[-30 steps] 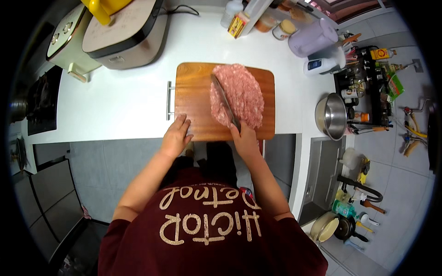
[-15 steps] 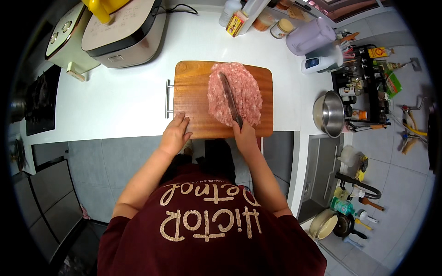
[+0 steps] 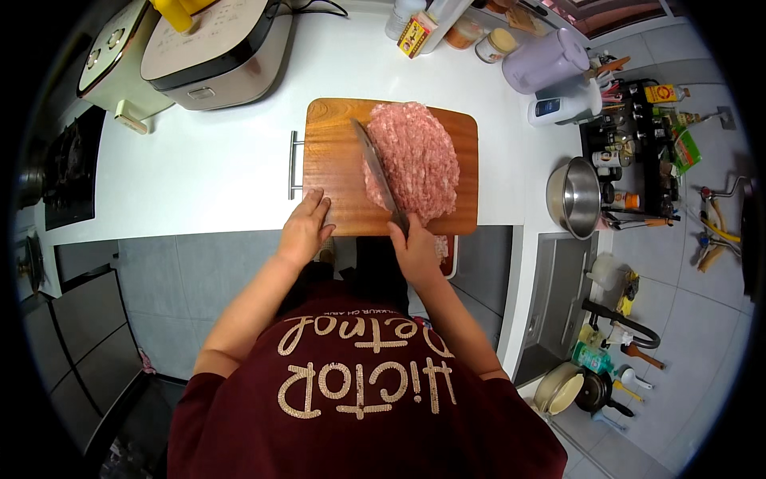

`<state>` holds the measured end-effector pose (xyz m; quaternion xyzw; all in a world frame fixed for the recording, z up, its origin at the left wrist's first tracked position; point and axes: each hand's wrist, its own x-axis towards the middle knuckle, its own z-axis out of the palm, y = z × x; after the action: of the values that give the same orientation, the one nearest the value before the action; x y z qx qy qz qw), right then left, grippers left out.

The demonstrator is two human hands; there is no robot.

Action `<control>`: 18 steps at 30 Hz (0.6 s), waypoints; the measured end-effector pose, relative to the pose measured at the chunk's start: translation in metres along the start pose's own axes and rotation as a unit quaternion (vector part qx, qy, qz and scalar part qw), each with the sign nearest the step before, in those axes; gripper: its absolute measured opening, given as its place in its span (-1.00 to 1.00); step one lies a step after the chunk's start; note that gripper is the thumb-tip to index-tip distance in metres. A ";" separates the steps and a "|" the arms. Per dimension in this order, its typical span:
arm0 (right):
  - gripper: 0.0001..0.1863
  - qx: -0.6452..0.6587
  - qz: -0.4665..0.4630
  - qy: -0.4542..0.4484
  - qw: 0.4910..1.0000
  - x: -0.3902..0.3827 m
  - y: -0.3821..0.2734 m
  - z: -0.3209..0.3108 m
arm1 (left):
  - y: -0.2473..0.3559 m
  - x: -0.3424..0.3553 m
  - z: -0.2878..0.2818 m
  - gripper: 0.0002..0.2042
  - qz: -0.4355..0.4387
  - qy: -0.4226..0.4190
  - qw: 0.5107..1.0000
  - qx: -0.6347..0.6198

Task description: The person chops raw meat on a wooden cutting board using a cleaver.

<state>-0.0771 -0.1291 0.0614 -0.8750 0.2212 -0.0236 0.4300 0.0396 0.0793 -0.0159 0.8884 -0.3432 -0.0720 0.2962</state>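
A mound of pink minced meat covers the right part of a wooden cutting board on the counter's front edge. My right hand is closed round the handle of a kitchen knife. The dark blade slants up and to the left along the meat's left edge, its tip over bare wood. At the board's front left corner lies my left hand, fingers stretched out on the wood and thumb apart near the front edge.
A metal handle sticks out from the board's left side. To the right stands a steel bowl beside the sink. A rice cooker is at the back left, with a lilac pitcher and jars at the back right.
The knife has shifted left, from across the middle of the meat to its left edge, my right hand moving with it. My left hand stays at the board's corner.
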 end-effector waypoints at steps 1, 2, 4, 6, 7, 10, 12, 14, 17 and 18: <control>-0.61 -0.053 0.023 0.000 0.998 0.001 0.021 0.013 | 0.001 0.001 0.000 -0.45 -0.001 -0.004 1.000 -0.003; -0.60 -0.053 0.024 -0.004 0.998 0.004 0.021 0.011 | -0.001 0.001 0.001 -0.46 0.007 -0.005 1.000 -0.001; -0.59 -0.052 0.027 -0.013 0.998 0.010 0.022 0.005 | -0.007 0.000 0.004 -0.47 0.022 -0.007 1.000 0.003; -0.58 -0.036 0.023 -0.023 0.999 0.004 0.003 -0.002 | -0.004 -0.003 0.002 -0.48 0.016 -0.004 1.000 -0.001; -0.57 -0.029 0.022 -0.030 0.999 -0.001 -0.004 -0.005 | -0.002 -0.006 0.002 -0.47 0.007 -0.004 1.000 -0.002; -0.56 -0.079 0.032 -0.042 0.995 -0.002 0.035 0.012 | 0.000 -0.001 0.002 -0.47 0.009 -0.004 1.000 -0.003; -0.56 -0.081 0.025 -0.029 0.996 0.003 0.030 0.005 | -0.004 0.004 0.000 -0.48 0.011 0.000 1.000 -0.001; -0.56 -0.068 0.012 -0.024 0.997 0.001 0.021 0.000 | -0.003 0.002 -0.002 -0.48 0.015 -0.006 1.000 -0.008; -0.56 -0.060 0.008 -0.027 0.998 -0.007 0.019 0.003 | 0.002 0.002 -0.004 -0.48 0.006 -0.002 1.000 -0.006; -0.56 -0.079 0.022 -0.028 0.996 -0.007 0.032 0.011 | 0.002 0.001 -0.003 -0.48 0.009 -0.005 1.000 -0.005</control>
<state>-0.0927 -0.1354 0.0309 -0.9015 0.2295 0.0284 0.3659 0.0406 0.0788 -0.0121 0.8833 -0.3524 -0.0753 0.3000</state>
